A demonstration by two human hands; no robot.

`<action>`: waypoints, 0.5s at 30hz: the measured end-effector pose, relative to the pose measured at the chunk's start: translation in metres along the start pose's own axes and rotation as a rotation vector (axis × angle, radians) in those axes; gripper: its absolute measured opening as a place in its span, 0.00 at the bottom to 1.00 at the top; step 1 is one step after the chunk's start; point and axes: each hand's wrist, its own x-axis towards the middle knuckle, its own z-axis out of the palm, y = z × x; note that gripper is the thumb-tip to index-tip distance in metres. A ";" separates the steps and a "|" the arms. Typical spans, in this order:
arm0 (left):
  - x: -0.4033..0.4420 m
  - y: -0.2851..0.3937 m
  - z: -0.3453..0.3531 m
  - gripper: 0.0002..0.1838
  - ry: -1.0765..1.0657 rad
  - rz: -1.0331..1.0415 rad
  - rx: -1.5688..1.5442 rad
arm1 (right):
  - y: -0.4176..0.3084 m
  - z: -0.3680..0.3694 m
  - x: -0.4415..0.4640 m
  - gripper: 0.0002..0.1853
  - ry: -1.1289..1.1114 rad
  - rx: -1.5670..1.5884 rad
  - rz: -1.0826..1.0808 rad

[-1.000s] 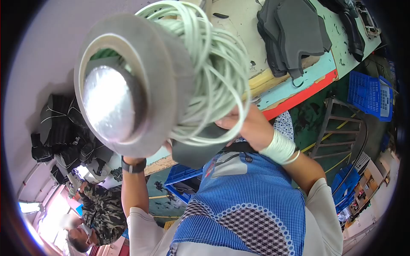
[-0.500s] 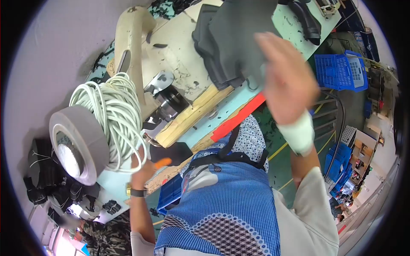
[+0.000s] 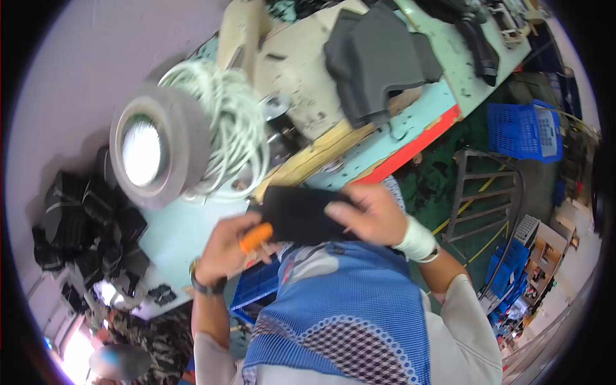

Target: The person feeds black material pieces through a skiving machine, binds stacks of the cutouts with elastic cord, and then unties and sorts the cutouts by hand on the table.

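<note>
Both hands (image 3: 224, 251) (image 3: 382, 215) hold a black sheet (image 3: 296, 216), coiled cord (image 3: 226, 128) partly hiding worktable (image 3: 179, 234)

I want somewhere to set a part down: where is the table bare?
One patch is pale tabletop between the black bundles and left hand, below the roll in view. Another, dotted with scraps, is the cream board between the machine arm and grey pieces. It is crowded around the coil and roll.
</note>
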 end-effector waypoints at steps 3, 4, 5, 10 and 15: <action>0.007 0.006 -0.032 0.09 -0.030 -0.136 -0.065 | -0.001 0.013 0.013 0.14 0.048 0.330 0.182; 0.007 0.005 -0.048 0.09 0.042 -0.150 -0.012 | 0.003 0.018 0.020 0.15 -0.058 0.433 0.277; 0.007 0.005 -0.063 0.09 0.107 -0.165 0.041 | 0.006 0.023 0.026 0.16 -0.160 0.533 0.374; 0.023 -0.042 -0.124 0.19 -0.048 0.271 0.367 | 0.005 0.038 0.028 0.16 -0.014 0.774 0.479; 0.060 -0.020 -0.050 0.16 0.208 0.243 0.616 | -0.018 0.010 0.013 0.08 0.352 0.019 -0.038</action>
